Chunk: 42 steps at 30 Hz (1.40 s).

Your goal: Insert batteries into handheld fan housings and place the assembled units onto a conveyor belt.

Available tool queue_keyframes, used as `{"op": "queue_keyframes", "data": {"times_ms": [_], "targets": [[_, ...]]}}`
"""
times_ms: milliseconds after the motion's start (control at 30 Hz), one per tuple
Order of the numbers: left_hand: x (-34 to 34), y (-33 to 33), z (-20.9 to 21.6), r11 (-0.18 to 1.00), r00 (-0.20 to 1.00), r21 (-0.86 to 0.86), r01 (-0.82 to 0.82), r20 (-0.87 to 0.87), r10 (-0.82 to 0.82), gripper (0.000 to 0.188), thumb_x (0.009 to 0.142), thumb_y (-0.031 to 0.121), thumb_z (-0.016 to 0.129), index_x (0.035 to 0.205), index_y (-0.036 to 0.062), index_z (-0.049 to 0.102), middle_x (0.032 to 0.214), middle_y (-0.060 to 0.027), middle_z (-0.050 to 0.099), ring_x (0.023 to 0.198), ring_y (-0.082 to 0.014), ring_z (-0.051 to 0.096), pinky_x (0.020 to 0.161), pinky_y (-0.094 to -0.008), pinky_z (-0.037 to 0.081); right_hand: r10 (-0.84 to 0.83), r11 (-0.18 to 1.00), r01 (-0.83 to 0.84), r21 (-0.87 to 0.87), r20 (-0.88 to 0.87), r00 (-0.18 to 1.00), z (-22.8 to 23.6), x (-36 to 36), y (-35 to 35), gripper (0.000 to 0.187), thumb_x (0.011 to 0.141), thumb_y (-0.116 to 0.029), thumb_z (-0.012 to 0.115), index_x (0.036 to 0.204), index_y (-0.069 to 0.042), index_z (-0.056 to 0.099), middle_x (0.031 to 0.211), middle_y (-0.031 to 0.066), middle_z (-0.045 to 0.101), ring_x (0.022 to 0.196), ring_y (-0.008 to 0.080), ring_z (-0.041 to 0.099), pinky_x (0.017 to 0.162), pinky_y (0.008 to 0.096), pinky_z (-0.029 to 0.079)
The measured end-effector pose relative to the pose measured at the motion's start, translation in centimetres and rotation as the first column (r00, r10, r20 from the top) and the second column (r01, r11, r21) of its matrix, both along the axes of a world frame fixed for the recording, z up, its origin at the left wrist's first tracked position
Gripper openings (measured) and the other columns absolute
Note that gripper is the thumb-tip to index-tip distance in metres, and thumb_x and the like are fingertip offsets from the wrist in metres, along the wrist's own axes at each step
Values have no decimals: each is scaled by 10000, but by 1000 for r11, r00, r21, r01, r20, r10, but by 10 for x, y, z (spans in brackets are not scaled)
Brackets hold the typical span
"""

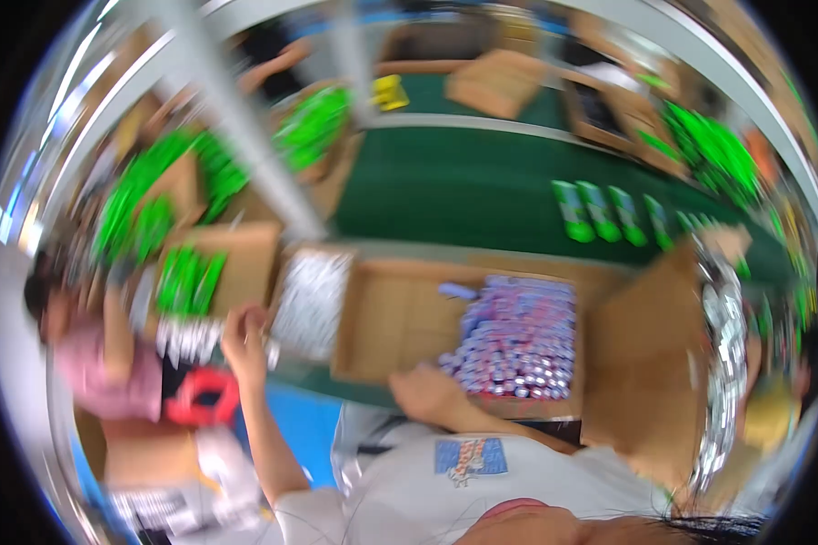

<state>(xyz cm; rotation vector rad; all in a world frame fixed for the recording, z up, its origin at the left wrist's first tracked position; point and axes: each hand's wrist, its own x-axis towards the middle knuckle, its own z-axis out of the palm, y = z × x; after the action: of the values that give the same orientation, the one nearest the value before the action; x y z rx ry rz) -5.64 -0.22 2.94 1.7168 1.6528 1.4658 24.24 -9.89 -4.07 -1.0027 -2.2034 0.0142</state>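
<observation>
- The green table [445,195] runs across the upper middle of the view. The whole picture is motion-blurred, so fine detail is lost.
- An open cardboard box [386,318] lies at the table's near edge, straight in front of the person. By my judgement it is about half filled: its right half is packed and its left half shows bare cardboard floor.
- The packed part is a block of small purple-and-blue tubes [523,336], standing close together on end. One loose tube [457,291] lies on its side just beside the block's upper left corner.
- Left of this box, touching or nearly touching it, is a tray of silvery pieces [311,300]; it looks full.
- Heaps of bright green packs [713,150] fill cartons at the far right and far left, and a row of green packs [600,213] lies flat on the table, well apart from the box.
- A co-worker's pink sleeve [95,359] shows at the left edge, apart from the person's own arms.
- The right hand [427,391] rests on the near wall of the cardboard box, just beside the lower left corner of the tube block. Its fingers point in toward the tubes, but I cannot tell whether they grip one.
- The left hand [244,334] is lifted beside the silvery tray's left edge. The fingers look curled, but blur hides whether they hold anything.
</observation>
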Motion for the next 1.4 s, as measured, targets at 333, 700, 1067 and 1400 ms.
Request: {"op": "queue_keyframes", "data": {"times_ms": [333,700,1067,1400], "targets": [[-157,-57,-8,919,904,-216,-330,207,373,212,909,105,523,1061,16,641,866,-53,683,773,-117,653,646,-218,496,3,987,-54,-154,-315,949,17,5,0,106,758,-16,658,859,-42,638,687,99,574,599,274,538,535,370,426],[-322,136,-13,805,588,-38,-592,-703,399,310,849,208,549,1100,32,596,1077,-219,617,1004,-390,602,864,-473,489,-200,980,200,-7,-28,979,3,-8,-2,150,720,-67,672,869,-58,655,649,98,540,567,263,525,480,358,406],[-336,173,-42,701,491,-276,-658,-863,121,486,917,407,395,1252,60,450,1106,-272,615,1049,-446,574,927,-533,434,-410,891,430,-145,147,900,4,-22,1,189,718,-40,646,906,-48,626,689,123,546,607,303,534,518,395,439],[-144,120,-39,771,767,-523,-363,-638,-72,575,918,428,457,1354,62,381,1116,-317,583,966,-450,611,849,-530,475,-395,914,398,-81,55,917,8,-25,4,156,707,-25,643,862,-31,631,680,127,556,592,289,531,510,373,429]]}}
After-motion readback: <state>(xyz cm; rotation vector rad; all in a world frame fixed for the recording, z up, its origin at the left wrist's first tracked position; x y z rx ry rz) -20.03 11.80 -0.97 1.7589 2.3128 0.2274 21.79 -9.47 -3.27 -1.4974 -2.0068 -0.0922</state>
